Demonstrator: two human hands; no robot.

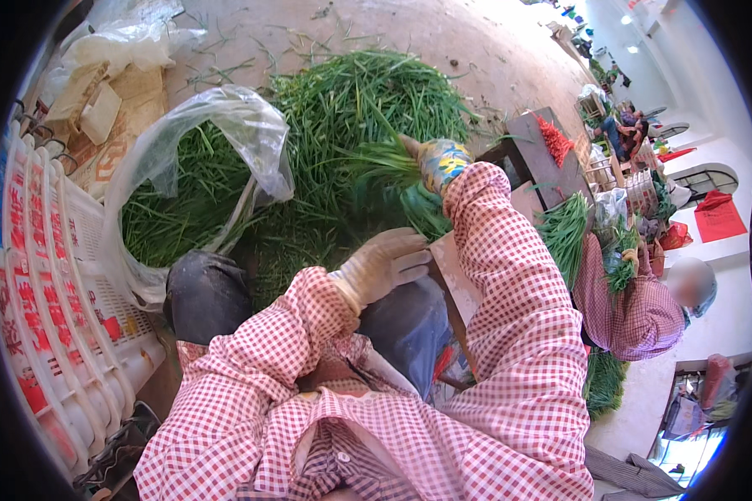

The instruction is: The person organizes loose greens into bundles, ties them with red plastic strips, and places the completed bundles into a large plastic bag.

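My right hand, below a colourful patterned cuff, is closed round a bunch of long green chives. My left hand, in a pale glove, is in front of my lap with its fingers stretched out and nothing seen in it. Beyond both hands spreads a big heap of loose chives, with leaves lying every which way. Left of it, a clear plastic bag gapes wide, more chives inside. Some green leaves hang just below my right wrist.
A white plastic crate with red markings stands at my left. Flattened cardboard lies behind the bag. At right, a small dark table carries a red pile and bundled chives. A co-worker in a checked sleeve sits close by.
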